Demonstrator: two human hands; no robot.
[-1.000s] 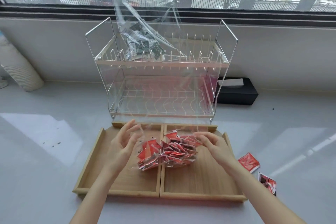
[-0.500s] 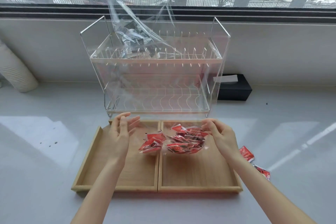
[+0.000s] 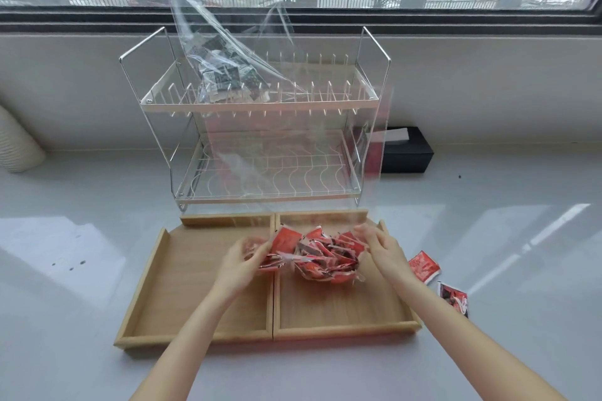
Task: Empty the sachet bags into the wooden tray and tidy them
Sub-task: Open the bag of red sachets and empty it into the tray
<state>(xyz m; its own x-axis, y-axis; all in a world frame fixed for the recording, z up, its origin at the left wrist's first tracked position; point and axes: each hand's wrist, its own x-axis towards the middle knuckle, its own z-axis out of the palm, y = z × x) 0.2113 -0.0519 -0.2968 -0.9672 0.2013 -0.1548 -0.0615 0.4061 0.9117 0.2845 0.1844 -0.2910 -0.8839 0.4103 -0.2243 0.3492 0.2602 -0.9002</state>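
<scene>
Partly blurred, both hands' fingers (image 3: 250,246) vanish among red sachets (image 3: 321,257).

We see the wooden tray (image 3: 202,273) at the tabletop's (image 3: 505,352) near middle, sachets (image 3: 321,257) heaped over its divider, wire rack (image 3: 260,146) behind it, two loose sachets (image 3: 436,280) right of it, a bag (image 3: 228,52) on the rack's top shelf

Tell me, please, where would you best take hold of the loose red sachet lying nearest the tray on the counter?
Pinch the red sachet by its outer right edge, from above and the right. It lies flat, so only an edge offers a grip, and the wooden tray wall crowds its left side.
</scene>
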